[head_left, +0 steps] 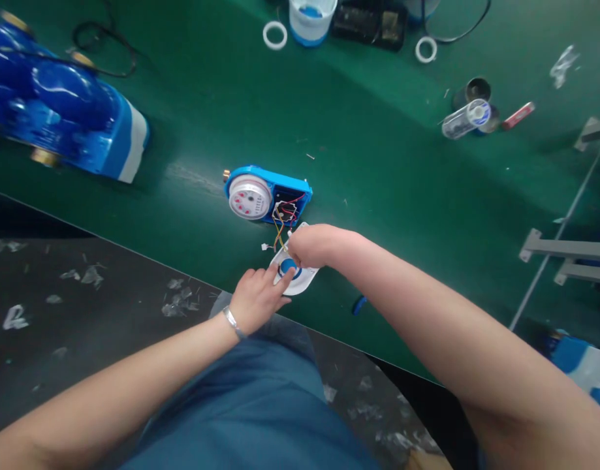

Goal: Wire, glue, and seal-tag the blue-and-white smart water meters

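Note:
A white plastic cover (307, 281) with a blue round centre lies near the table's front edge. My left hand (260, 294) rests on its left side, fingers spread, index fingertip and thumb touching it by the blue centre. Over the cover's upper part, my right hand (309, 246) is closed with fingertips pointing down; what they pinch is hidden. Just beyond lies a blue water meter (280, 176) with a white round dial (251, 197) and an open compartment. Red, yellow and dark wires (279, 228) run from it towards the cover, one ending in a small white connector (265, 247).
Several blue meter bodies (74, 98) with brass fittings stand at the left. At the back are a white tub (312, 23), white rings (275, 35) and a black box (371, 25). A solder tube (466, 119) lies right. Grey metal brackets (568, 248) edge the right side.

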A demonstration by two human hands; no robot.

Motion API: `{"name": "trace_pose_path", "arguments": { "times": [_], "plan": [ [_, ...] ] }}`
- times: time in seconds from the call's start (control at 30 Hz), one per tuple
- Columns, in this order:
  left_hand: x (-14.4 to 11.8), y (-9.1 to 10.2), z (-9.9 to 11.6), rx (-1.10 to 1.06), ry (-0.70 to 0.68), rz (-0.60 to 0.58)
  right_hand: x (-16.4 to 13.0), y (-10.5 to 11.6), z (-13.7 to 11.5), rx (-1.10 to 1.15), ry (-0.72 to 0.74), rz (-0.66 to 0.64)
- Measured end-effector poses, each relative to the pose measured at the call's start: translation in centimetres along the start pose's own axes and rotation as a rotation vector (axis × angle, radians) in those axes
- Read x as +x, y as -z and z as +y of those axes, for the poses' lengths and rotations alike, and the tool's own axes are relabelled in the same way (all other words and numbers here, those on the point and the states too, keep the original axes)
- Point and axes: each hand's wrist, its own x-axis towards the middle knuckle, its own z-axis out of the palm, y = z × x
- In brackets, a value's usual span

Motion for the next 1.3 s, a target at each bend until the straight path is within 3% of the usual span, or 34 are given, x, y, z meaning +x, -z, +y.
{"name": "trace_pose_path", "arguments": {
  "times": [0.07,0.17,0.37,0.57,0.67,0.87,0.97,1.2,1.3],
  "plan": [
    [0.0,0.0,0.5,-0.013,0.049,0.007,0.1,-0.3,-0.1,-0.070,0.026,0.097],
    [0.2,-0.3,1.0,-0.044,0.048,0.030,0.1,-1.1,0.6,-0.057,-0.009,0.133],
    [-0.1,-0.6,1.0,-0.077,-0.051,0.188,0.1,-4.6,2.4,0.069,-0.296,0.273],
    [0.4,-1.5,1.9,-0.078,-0.066,0.423,0.9,-8.0,1.2,0.213,-0.532,0.606],
    [0.8,-2.4,2.1,-0.137,-0.115,0.485,1.8,-9.2,0.6,0.302,-0.536,0.769],
    [1.4,-3.7,1.9,-0.277,-0.191,0.446,3.4,-11.1,0.2,0.324,-0.505,1.023],
    [1.5,-3.9,1.8,-0.304,-0.205,0.424,3.3,-11.0,0.3,0.269,-0.488,1.034],
    [1.5,-4.1,1.8,-0.338,-0.202,0.426,2.5,-9.7,0.8,0.024,-0.423,0.771],
    [1.6,-4.5,1.9,-0.362,-0.189,0.412,2.7,-10.3,0.8,-0.050,-0.401,0.787]
  ]
}}
